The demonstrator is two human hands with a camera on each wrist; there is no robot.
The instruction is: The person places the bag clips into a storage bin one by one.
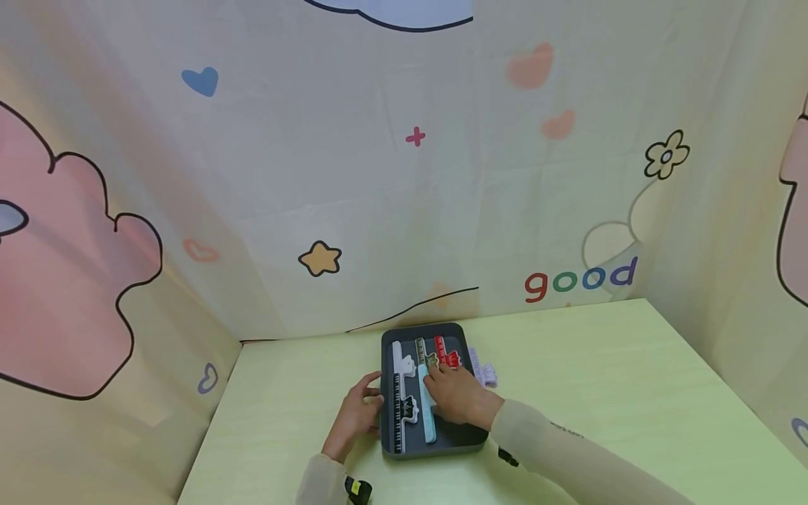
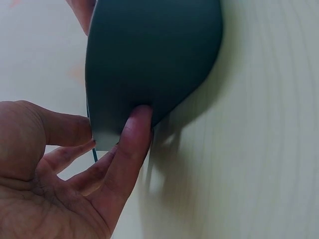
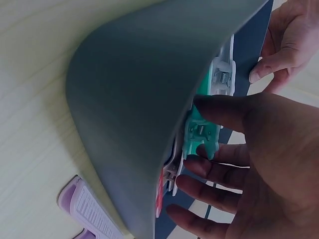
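Observation:
A dark grey tray (image 1: 451, 449) stands on the table with several long keyboard-patterned spring clips in it. My right hand (image 1: 457, 394) reaches in and pinches a light blue clip (image 1: 426, 421) by its handle; in the right wrist view this clip (image 3: 202, 130) looks green, between thumb and fingertips. My left hand (image 1: 358, 414) holds the tray's left side, one finger against the outer wall (image 2: 149, 59) and the thumb by the rim. Along that side lie a white clip (image 1: 398, 358) and a black clip (image 1: 398, 428). Behind the right hand are a brownish clip (image 1: 421, 348) and a red clip (image 1: 440, 347).
A purple clip (image 1: 486, 374) lies on the table just outside the tray's right wall. The pale table (image 1: 587, 379) spreads to both sides. Behind it hangs a printed curtain (image 1: 379, 175), close to the tray's far end.

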